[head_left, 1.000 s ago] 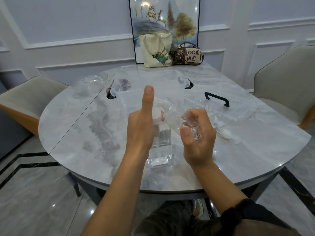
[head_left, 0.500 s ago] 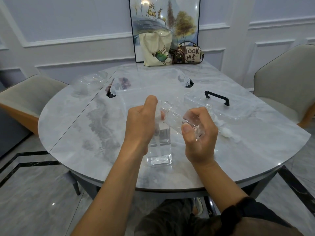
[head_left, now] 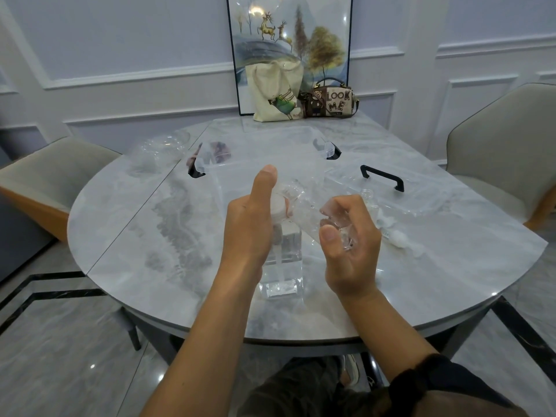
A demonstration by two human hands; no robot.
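Observation:
A clear square pump bottle [head_left: 285,266] stands on the marble table [head_left: 150,236] near its front edge. My left hand [head_left: 246,230] grips it around its white pump head [head_left: 278,209], with the thumb lifted straight up off the pump. My right hand [head_left: 352,251] holds a small clear bottle [head_left: 304,203] tilted over, its open mouth close to the pump head. The pump's nozzle is hidden behind my left hand.
A clear storage box [head_left: 270,152] sits behind my hands, and its lid with a black handle [head_left: 382,177] lies to the right. White bits [head_left: 397,236] and another small bottle [head_left: 367,195] lie right of my hand. Bags [head_left: 276,91] stand at the back; chairs [head_left: 505,152] flank the table.
My left thumb pressed down on the pump head half a second ago and has now lifted again. The small bottle stays tilted at the pump.

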